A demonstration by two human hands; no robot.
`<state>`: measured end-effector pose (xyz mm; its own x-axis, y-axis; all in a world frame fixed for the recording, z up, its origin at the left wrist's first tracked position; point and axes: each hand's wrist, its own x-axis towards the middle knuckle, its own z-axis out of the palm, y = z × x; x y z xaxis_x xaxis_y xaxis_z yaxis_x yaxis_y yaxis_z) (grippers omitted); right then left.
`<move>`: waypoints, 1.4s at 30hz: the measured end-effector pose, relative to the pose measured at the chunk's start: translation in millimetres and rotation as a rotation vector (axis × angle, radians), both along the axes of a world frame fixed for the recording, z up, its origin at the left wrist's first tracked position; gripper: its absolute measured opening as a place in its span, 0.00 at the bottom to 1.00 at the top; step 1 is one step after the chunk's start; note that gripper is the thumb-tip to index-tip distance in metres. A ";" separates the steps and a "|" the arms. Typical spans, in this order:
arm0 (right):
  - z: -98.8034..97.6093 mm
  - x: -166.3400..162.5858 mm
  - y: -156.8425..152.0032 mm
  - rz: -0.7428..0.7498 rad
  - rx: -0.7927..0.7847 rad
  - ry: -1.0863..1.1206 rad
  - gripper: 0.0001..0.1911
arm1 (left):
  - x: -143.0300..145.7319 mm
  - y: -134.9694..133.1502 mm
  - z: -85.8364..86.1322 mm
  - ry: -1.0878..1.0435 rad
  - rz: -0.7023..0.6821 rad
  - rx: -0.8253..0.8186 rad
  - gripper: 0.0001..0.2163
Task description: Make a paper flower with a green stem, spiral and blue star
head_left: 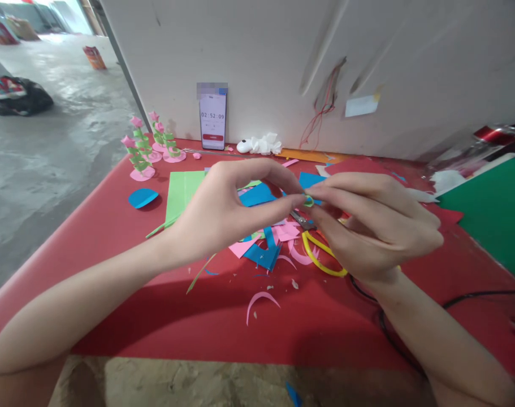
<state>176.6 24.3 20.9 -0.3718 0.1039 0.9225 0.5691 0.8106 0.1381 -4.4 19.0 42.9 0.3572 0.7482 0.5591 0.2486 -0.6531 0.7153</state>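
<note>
My left hand (223, 209) and my right hand (371, 226) meet above the red table (113, 226), fingertips pinched together on a small green paper curl (308, 200). Both hands are closed in a pinch on that curl. Under them lie yellow-handled scissors (320, 257), partly hidden by my right hand, amid pink paper scraps (286, 232) and blue paper scraps (263, 251). A green paper sheet (181, 192) lies flat behind my left hand.
Several pink-and-green paper flowers (149, 147) stand at the back left beside a blue paper disc (142, 198). A phone (212, 120) leans on the wall, next to crumpled white tissue (263, 144). A green board (494, 209) is at the right; a black cable (473, 297) crosses the table.
</note>
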 end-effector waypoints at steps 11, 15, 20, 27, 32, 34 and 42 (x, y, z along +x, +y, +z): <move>-2.9 -2.8 5.7 0.035 -0.006 -0.113 0.07 | 2.1 0.3 -6.8 0.088 0.060 -0.028 0.15; -1.5 -4.4 4.4 0.049 -0.019 -0.168 0.06 | 1.5 0.3 -8.3 0.137 0.091 -0.023 0.18; -4.7 -5.2 4.7 0.036 0.001 -0.179 0.05 | 2.3 0.9 -9.5 0.184 0.150 -0.041 0.18; -9.5 -5.0 5.8 0.007 0.006 -0.176 0.05 | 2.6 0.7 -10.6 0.197 0.182 -0.048 0.15; -10.9 -7.0 6.9 -0.017 -0.080 -0.144 0.05 | 1.3 6.0 -12.4 0.171 0.152 -0.105 0.16; -12.1 -7.7 7.6 -0.030 -0.120 -0.132 0.05 | 1.3 8.8 -13.6 0.128 0.115 -0.141 0.16; -15.7 -8.8 9.5 -0.025 -0.108 -0.122 0.08 | 1.8 10.2 -15.1 0.068 0.100 -0.178 0.16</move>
